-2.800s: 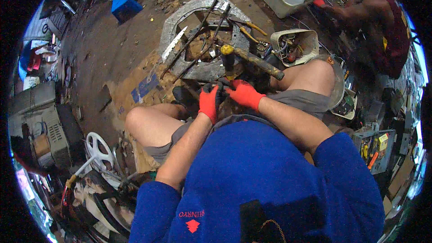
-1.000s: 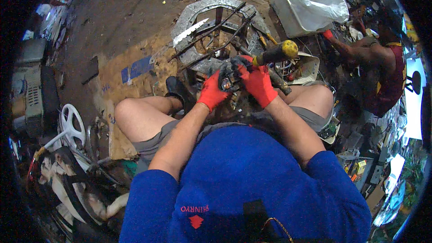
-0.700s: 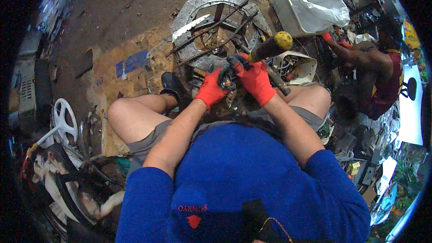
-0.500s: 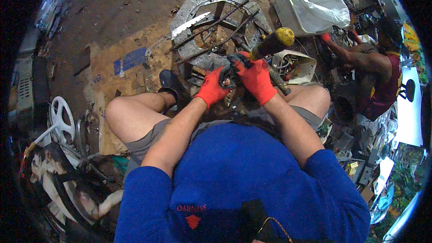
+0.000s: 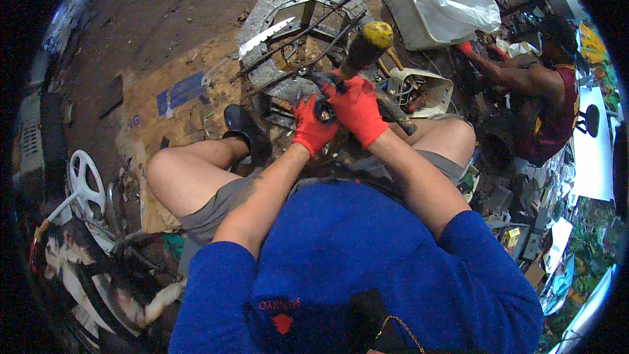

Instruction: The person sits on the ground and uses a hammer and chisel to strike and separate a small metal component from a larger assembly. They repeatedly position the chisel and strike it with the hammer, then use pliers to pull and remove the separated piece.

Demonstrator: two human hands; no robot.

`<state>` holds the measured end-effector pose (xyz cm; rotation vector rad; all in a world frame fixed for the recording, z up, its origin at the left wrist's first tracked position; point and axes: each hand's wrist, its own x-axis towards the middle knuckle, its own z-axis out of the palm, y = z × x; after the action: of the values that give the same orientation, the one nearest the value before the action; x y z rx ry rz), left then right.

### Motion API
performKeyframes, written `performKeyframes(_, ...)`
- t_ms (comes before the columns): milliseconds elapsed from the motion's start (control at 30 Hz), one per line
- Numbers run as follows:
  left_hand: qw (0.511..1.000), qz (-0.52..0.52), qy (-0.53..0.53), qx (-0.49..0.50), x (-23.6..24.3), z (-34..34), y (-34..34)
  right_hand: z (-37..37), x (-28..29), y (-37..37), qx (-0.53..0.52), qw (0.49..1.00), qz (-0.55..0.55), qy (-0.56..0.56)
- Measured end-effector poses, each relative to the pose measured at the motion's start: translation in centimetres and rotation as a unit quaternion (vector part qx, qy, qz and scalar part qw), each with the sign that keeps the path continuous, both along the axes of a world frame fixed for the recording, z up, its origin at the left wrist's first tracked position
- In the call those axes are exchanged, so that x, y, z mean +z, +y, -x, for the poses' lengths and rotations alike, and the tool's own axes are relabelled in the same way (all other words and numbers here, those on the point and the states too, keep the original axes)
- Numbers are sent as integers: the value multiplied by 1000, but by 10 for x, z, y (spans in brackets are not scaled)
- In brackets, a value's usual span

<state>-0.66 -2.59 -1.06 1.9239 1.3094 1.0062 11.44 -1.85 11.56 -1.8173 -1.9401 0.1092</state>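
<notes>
The left hand (image 5: 314, 123) was curled mostly closed around a small dark piece (image 5: 324, 115), low between the knees, short of the grey metal frame (image 5: 267, 13). The right hand (image 5: 357, 108) was just beside it, fingers bent; whether it gripped anything could not be told. The piece looked light and stiff, perhaps rough-edged, so best pinched by its outer sides. The yellow-tipped handle (image 5: 362, 54) near the right fingers seemed heavier, suiting a full grip along its dark shaft.
</notes>
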Motion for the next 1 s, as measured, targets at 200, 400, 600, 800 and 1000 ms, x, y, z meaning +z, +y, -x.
performKeyframes(200, 998, 47, -24, -20, -16, -5, 11, 3, 0, 2, -55, 994, 63, 68)
performKeyframes(400, 995, 74, -63, -7, -33, -7, 11, 2, -3, -7, -2, 992, 127, 5)
performKeyframes(600, 999, 2, -51, -7, -10, -3, 7, -55, 33, -16, -39, 993, 114, 6)
performKeyframes(800, 998, -21, -67, 1, -12, -5, 8, -95, -9, -9, -58, 930, 351, -87)
performKeyframes(1000, 999, -12, -41, -9, -18, 0, 14, -89, 29, -20, -108, 944, 288, 117)
